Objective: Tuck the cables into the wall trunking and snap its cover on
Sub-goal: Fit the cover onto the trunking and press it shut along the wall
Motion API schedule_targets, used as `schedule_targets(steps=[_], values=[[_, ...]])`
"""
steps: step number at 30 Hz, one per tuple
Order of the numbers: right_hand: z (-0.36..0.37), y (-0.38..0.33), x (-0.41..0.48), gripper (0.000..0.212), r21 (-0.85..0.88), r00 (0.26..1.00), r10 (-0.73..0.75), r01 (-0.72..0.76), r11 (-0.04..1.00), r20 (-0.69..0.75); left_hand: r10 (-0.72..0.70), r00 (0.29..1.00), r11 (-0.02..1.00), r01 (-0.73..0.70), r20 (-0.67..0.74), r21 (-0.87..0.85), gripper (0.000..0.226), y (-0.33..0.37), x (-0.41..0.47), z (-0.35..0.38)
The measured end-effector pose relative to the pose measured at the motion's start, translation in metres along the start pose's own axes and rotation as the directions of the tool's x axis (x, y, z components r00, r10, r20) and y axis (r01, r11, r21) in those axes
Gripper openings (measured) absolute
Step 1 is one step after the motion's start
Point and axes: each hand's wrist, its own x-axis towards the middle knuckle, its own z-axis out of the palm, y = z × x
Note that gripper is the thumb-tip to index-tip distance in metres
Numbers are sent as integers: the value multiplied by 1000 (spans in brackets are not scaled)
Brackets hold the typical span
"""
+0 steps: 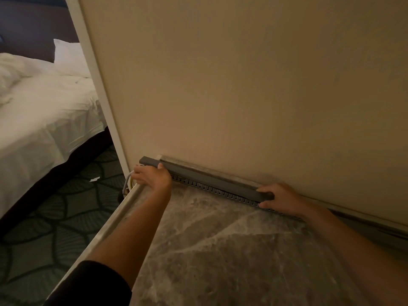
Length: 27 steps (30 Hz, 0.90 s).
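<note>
- Trunking (220,192) lies at the back of the table (220,250), hard against the wall (242,85). Its long axis runs from the table's far left corner down to the right, with its slotted front facing the person.
- Cables (127,183), one grey and one yellowish, loop out past the trunking's left end and drop over the table edge. How much of them is already inside is hidden.
- The left hand (152,176) sits near the left end, thumb on top of the cover (212,176) and fingers curled down over the front, gripping it. Whether those fingers also catch the cables I cannot tell.
- The cover, a dark grey strip, lies along the top of the trunking, parallel to it, and spans the gap between the hands. The slots show below it all the way, so it looks laid on rather than snapped home.
- The right hand (280,197) pinches the cover's right end, forefinger on top and thumb beneath at the slotted front. The trunking runs on a little further right under the wrist.
- Each hand is at its own end, so the coming press looks to be straight down into the trunking. The left hand is the nearer one to the loose cables.
</note>
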Motion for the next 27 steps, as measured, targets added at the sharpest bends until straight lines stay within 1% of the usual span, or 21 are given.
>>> schedule_targets(steps=[4,6,9,12,14,17,21,23,27], values=[[-6,-19,5,52,-53,996,-10,14,998,84,-24,1000,1000,24,19,-14,60,-2,6,-3],[-5,-38,12,50,-54,994,-42,48,997,97,-15,1000,1000,15,26,-10,59,-1,6,-5],[4,-77,28,52,-53,989,-127,131,990,71,13,999,1000,-13,52,-5,55,-4,7,-7],[15,-120,48,58,-41,978,-203,205,978,44,57,996,998,-57,68,-4,47,-6,12,-9],[21,-143,63,62,-29,973,-228,229,973,25,75,995,997,-76,68,11,42,-8,18,-12],[28,-168,82,56,4,974,-227,227,974,-4,100,991,992,-106,89,62,39,-8,33,-21],[35,-187,99,44,2,968,-237,238,971,-77,185,970,969,-207,160,138,30,-9,50,-34],[37,-190,108,39,-9,964,-247,248,969,-101,199,955,958,-237,221,160,29,-10,62,-38],[37,-188,116,36,-20,963,-245,245,969,-112,95,904,979,-161,417,124,38,-10,80,-39]])
